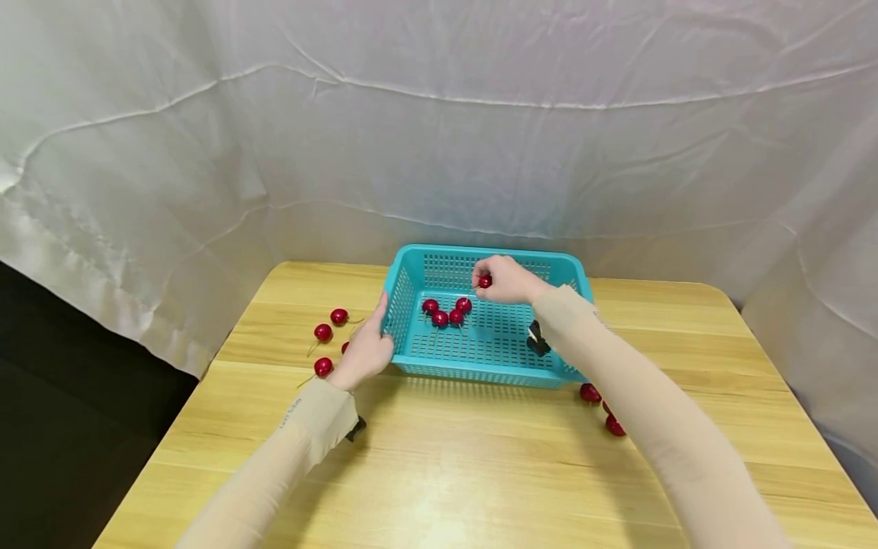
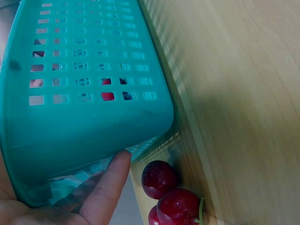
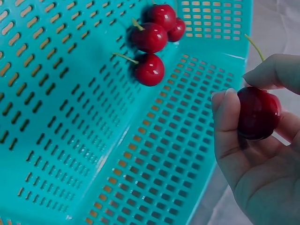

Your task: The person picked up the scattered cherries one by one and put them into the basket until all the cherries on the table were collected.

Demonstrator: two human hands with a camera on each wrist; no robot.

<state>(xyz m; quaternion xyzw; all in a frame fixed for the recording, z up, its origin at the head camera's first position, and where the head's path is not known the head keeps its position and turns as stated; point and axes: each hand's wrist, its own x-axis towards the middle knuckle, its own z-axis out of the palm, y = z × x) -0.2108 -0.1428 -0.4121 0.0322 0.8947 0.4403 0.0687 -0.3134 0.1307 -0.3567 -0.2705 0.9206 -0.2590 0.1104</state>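
Observation:
My right hand (image 1: 504, 280) is above the far part of a turquoise plastic basket (image 1: 480, 374). Between thumb and fingers it pinches a dark red cherry (image 3: 259, 113) whose green stem points up. Several red cherries with stems, one of them a cherry (image 3: 150, 70) near the basket's long wall, lie together on the basket floor. At the basket's left end, my left hand (image 1: 368, 352) grips the side wall, with one finger stretched along the outside. Close to that hand in the left wrist view, a cherry (image 2: 160, 179) sits on the table beside others.
Left of the basket, several loose cherries, including one cherry (image 1: 323, 332), lie on the wooden table (image 1: 439, 457). More cherries, such as one cherry (image 1: 615, 425), are by the front right corner, partly hidden by the right sleeve (image 1: 631, 381). A pale curtain (image 1: 480, 168) hangs behind.

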